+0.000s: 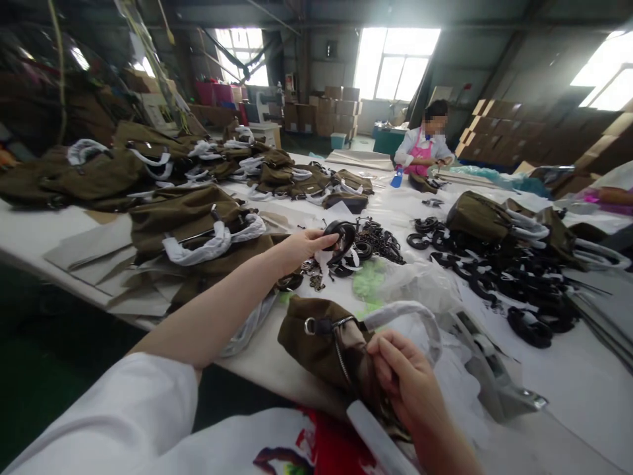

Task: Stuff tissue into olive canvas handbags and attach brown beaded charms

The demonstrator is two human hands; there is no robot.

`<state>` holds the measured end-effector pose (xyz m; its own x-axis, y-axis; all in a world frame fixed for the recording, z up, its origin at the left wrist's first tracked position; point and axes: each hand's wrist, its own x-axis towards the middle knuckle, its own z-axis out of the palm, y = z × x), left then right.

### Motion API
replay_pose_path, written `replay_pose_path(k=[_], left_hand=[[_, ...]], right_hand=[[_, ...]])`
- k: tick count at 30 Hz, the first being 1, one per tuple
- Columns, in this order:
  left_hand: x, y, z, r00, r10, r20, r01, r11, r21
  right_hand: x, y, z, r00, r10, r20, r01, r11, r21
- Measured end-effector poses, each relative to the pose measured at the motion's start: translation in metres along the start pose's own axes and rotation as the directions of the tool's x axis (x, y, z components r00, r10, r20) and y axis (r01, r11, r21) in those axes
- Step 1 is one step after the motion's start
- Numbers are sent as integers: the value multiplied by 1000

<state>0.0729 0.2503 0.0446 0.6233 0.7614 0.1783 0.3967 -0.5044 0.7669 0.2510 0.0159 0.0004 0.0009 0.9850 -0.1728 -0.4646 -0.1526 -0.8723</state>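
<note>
My left hand (314,247) is stretched out over the table, its fingers closed on a coiled black strap (340,239). Under it lies a heap of black straps and dark chains (378,241). Close to my body, an olive-brown handbag (316,323) lies with its zipper open. My right hand (403,369) pinches the edge of the bag's brown lining (353,343). A handle wrapped in white (410,313) arches behind that hand, and another wrapped handle (378,435) sticks out toward me.
Piled olive bags (198,214) cover the table's left side. More coiled black straps (529,323) and bags (477,218) lie right. A grey tape dispenser (489,363) stands beside my right hand. Across the table, a person in a pink apron (420,148) works.
</note>
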Motion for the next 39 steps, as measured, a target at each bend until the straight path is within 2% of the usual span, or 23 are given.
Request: replay_pose_path(k=[2,3,4,6,8,10,12,16,18,23,26,28,30,33,35,39], left_hand=[[-30,26,-11,995,-63,-77,46,976,-211],[-47,39,-13,988,-86,-126,52,967,-249],[-63,52,-12,983,-86,-163,51,977,-208],[-93,73,-2,971,-23,-239,38,997,61],[-116,85,18,968,23,-251,53,955,291],[-131,88,40,972,19,-232,66,934,351],[-140,83,55,982,28,-185,25,960,278],[-151,64,55,980,196,-37,-194,980,53],[-157,55,49,971,236,-47,-234,971,42],[-167,39,50,982,98,-162,-69,982,176],[-166,32,59,986,18,-164,3,992,125],[-163,30,64,967,-52,-248,62,997,35],[-159,32,66,917,-100,-387,108,994,-2],[-154,41,66,866,-46,-499,92,993,69],[-151,48,66,877,-3,-480,53,994,92],[-151,56,67,932,-14,-362,29,999,36]], right_hand=[[8,-1,7,1000,24,19,-23,1000,-12],[11,-1,10,999,28,34,-27,999,-22],[13,1,13,999,21,47,-19,999,-37],[14,6,16,998,-26,57,30,998,-63],[12,12,18,994,-99,37,102,990,-97],[9,16,18,984,-180,-4,178,973,-150],[7,17,15,971,-236,-40,223,952,-209],[7,15,5,956,-274,-103,237,932,-275],[8,13,1,949,-289,-129,242,924,-295],[6,12,-5,951,-285,-119,236,918,-318],[1,11,-4,945,-322,-57,271,869,-414],[-2,8,-1,935,-353,27,315,795,-518],[-5,2,5,921,-361,150,372,695,-615],[-7,-9,17,879,-353,321,471,539,-698],[-8,-14,23,863,-352,363,499,477,-724],[-8,-22,31,882,-302,361,466,453,-760]])
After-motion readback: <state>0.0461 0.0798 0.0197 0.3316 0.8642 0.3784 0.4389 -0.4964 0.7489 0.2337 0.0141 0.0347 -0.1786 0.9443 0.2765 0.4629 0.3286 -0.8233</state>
